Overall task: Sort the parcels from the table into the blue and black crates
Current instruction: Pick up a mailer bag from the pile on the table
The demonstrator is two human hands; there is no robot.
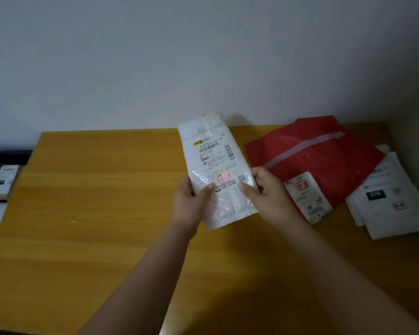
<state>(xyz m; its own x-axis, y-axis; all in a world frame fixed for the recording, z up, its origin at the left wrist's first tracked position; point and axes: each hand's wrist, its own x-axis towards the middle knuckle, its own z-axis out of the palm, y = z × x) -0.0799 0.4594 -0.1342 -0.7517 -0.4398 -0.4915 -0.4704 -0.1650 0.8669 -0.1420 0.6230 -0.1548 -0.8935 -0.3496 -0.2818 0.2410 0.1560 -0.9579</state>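
Both hands up over the wooden surface [94, 213], holding one white parcel [218, 170] between them, lifted clear of the wood and tilted, label side toward the camera. Left hand [191, 201] grips the parcel's lower left edge, thumb across the front. Right hand [266, 192] pinches the lower right edge, thumb on the front as well. Label shows barcodes and a red stamp; print too blurred to read. To the right, flat on the surface: a red parcel [319, 153] with a pale strip across it and a white label at its near corner. Just beside it, far right, a stack of white parcels [392, 201], top one marked "010". Left of the surface, lower down, small boxes [3, 182], partly out of view.
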